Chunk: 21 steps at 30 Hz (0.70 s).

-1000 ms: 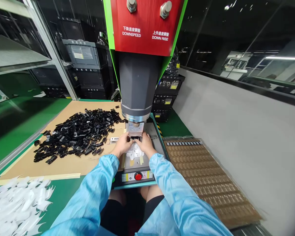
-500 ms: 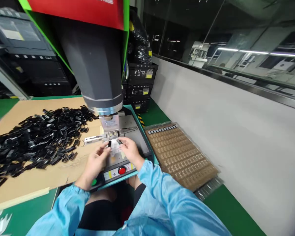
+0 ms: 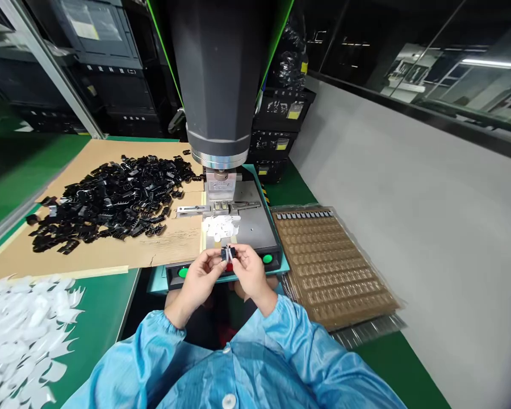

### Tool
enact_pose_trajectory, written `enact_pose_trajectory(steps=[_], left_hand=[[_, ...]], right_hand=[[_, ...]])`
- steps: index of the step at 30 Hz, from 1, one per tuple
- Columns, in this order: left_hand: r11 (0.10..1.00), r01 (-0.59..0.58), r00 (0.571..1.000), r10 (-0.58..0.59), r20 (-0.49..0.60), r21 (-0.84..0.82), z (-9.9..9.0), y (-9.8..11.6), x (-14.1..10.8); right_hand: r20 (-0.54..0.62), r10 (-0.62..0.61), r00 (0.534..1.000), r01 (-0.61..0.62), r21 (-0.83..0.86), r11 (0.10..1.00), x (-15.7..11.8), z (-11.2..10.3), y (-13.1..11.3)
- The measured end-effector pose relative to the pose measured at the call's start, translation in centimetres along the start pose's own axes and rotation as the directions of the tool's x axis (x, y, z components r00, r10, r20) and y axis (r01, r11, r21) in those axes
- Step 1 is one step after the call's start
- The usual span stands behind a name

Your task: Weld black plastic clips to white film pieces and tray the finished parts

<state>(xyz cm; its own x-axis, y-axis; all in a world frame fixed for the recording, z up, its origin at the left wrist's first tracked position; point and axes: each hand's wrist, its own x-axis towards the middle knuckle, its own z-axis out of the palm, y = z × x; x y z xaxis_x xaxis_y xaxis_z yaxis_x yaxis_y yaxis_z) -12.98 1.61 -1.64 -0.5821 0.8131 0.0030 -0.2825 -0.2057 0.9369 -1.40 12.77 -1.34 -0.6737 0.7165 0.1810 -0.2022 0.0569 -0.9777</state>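
My left hand [image 3: 201, 276] pinches a small black plastic part [image 3: 225, 254] between thumb and fingertips. From the other side, the closed thumb and fingers of my right hand [image 3: 252, 274] grip a black plastic part [image 3: 231, 250] too. A pale strip shows between the dark pieces; whether they touch or are joined I cannot tell. Both hands are raised over the front edge of the machine base [image 3: 262, 236]. Just beyond them, small white pieces [image 3: 221, 226] lie on its plate, in front of a metal fixture [image 3: 220, 207] below the machine head [image 3: 220, 142].
Black plastic parts form a heap [image 3: 114, 199] on the cardboard at left. White curved pieces [image 3: 25, 335] cover the near-left green table. At right lies a brown tray [image 3: 332, 267] with small parts along its far row. Green buttons [image 3: 267, 258] sit on the machine's front. Black crates [image 3: 276, 139] stand behind.
My hands have come together, bringing the black parts side by side, and drawn back toward my body from the fixture. The view has turned left and down, showing more of the white pieces.
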Motion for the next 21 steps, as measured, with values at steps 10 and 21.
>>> enact_pose_trajectory(steps=[10, 21], left_hand=[[0.972, 0.145, 0.989, -0.149, -0.01, -0.183, 0.0, 0.7, -0.3], [0.863, 0.298, 0.954, -0.288, 0.086, -0.409, -0.2, 1.3, -0.5]], right_hand=[[-0.044, 0.071, 0.996, -0.064, 0.136, 0.989, -0.5, 0.0, -0.5], [-0.002, 0.219, 0.976, -0.205, 0.342, 0.917, -0.3, 0.0, -0.9]])
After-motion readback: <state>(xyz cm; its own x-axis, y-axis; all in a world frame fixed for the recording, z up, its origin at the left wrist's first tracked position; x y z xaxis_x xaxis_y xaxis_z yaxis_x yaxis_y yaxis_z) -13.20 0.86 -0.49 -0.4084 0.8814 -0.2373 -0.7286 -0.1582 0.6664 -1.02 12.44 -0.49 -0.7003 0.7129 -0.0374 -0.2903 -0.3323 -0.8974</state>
